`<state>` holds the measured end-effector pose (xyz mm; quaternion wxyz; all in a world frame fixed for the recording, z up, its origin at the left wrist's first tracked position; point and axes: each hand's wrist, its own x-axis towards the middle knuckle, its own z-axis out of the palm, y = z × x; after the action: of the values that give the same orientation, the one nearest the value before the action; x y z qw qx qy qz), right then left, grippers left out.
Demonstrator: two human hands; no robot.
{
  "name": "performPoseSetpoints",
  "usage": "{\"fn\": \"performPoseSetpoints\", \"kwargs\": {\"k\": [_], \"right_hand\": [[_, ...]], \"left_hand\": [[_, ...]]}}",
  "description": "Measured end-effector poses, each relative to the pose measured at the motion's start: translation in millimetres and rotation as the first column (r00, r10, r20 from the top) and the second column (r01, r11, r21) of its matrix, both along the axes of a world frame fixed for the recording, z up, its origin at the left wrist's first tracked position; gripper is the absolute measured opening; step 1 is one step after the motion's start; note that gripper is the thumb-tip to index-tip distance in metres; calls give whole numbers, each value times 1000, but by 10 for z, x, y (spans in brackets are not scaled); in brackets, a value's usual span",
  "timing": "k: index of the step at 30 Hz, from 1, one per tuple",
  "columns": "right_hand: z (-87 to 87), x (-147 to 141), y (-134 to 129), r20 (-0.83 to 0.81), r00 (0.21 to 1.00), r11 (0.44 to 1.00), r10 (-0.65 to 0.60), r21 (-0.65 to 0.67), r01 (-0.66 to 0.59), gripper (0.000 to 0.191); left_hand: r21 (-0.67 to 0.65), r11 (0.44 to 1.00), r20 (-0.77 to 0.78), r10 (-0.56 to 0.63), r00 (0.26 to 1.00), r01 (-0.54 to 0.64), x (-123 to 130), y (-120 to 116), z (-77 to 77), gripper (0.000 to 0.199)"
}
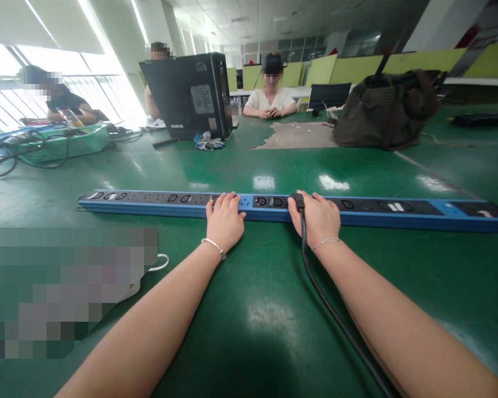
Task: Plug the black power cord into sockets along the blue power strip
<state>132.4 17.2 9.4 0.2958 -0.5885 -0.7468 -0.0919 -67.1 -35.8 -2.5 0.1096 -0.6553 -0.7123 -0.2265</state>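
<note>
A long blue power strip [182, 211] with a black socket face lies across the green table in front of me. My left hand [226, 218] grips it near the middle, fingers bent over the top and thumb at the near side, beside a blue socket section. To the right, my right hand [317, 215] holds a black power plug [299, 202] against the socket face. Whether its pins are fully in a socket is hidden. From the plug a thick black cable [315, 282] runs down toward me and past my right forearm.
At the back stand a black computer case [191, 99], blue-white gloves [208, 141] and a large dark bag [385, 113]. A green basket [62, 145] with cables sits at left. A blurred-out item [87, 282] lies near my left arm. Several people sit beyond.
</note>
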Motion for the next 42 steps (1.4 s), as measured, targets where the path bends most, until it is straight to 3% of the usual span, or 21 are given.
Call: {"fn": "performPoseSetpoints", "kwargs": {"k": [9, 16, 19, 22, 26, 29, 33, 42], "right_hand": [[-90, 73, 7, -42, 997, 996, 66, 59, -63, 45], [-91, 98, 22, -94, 987, 991, 133, -5, -134, 43], [-36, 169, 43, -80, 982, 978, 173, -106, -181, 43], [23, 297, 72, -28, 957, 935, 288, -205, -288, 55], [23, 424, 81, 28, 916, 901, 399, -200, -386, 68], [-22, 436, 59, 98, 924, 923, 370, -155, -353, 64], [-56, 419, 35, 155, 939, 947, 306, -156, -283, 57], [-56, 409, 31, 158, 944, 951, 291, -158, -266, 59]], "left_hand": [[5, 1000, -2, -17, 1000, 17, 5, 6, -12, 44], [-9, 985, -14, -174, 985, 173, 63, -13, 7, 49], [-10, 965, 8, -260, 966, 260, 194, 20, 39, 52], [6, 943, 67, -332, 941, 332, 402, 138, 114, 55], [-1, 901, 114, -431, 895, 434, 712, 352, 247, 55], [-46, 881, 120, -464, 878, 471, 880, 448, 293, 48], [-21, 908, 130, -412, 902, 418, 970, 465, 267, 29], [41, 901, 120, -434, 893, 433, 939, 491, 121, 29]]}}
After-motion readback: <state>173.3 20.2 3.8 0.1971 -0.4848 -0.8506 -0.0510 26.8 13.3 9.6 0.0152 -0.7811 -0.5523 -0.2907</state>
